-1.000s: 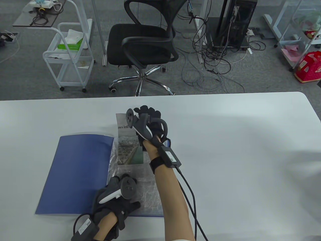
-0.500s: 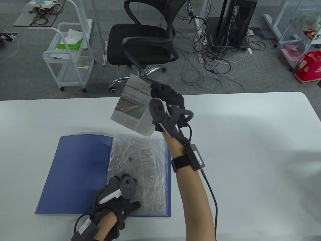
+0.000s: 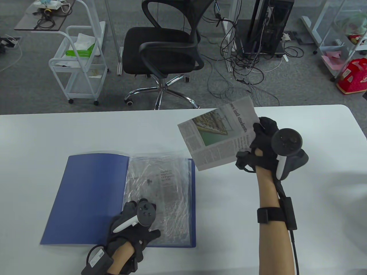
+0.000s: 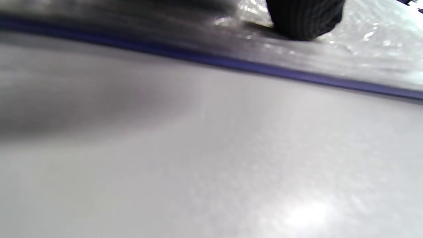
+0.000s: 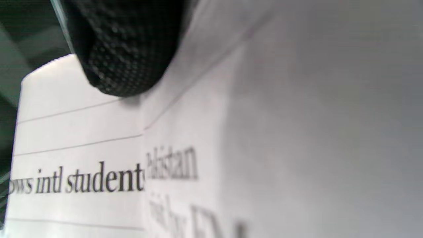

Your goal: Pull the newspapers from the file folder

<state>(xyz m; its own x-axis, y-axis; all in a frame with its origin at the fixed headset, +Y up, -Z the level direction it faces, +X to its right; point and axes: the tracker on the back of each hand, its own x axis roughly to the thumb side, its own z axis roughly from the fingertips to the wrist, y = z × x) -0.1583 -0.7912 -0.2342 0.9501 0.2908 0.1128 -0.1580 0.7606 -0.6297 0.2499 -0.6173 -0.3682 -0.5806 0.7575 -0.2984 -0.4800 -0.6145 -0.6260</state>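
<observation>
A blue file folder (image 3: 89, 197) lies open on the white table, its clear plastic sleeves (image 3: 160, 194) on the right half with another newspaper sheet (image 3: 167, 183) inside. My left hand (image 3: 137, 226) rests flat on the lower part of the sleeves; in the left wrist view a gloved fingertip (image 4: 304, 19) presses the plastic above the folder's blue edge (image 4: 231, 64). My right hand (image 3: 263, 137) grips a folded newspaper (image 3: 219, 133) by its right edge and holds it in the air, right of the folder. The right wrist view shows the paper (image 5: 132, 172) close up under a fingertip (image 5: 125, 46).
The white table (image 3: 286, 200) stretches bare to the right of the folder. Beyond the far edge stand a black office chair (image 3: 166, 48), a white wire cart (image 3: 80, 63) and a computer tower with cables (image 3: 266, 28).
My right hand drew the newspaper out of the sleeve, lifted it above the folder, then carried it right. My left hand has stayed on the sleeves.
</observation>
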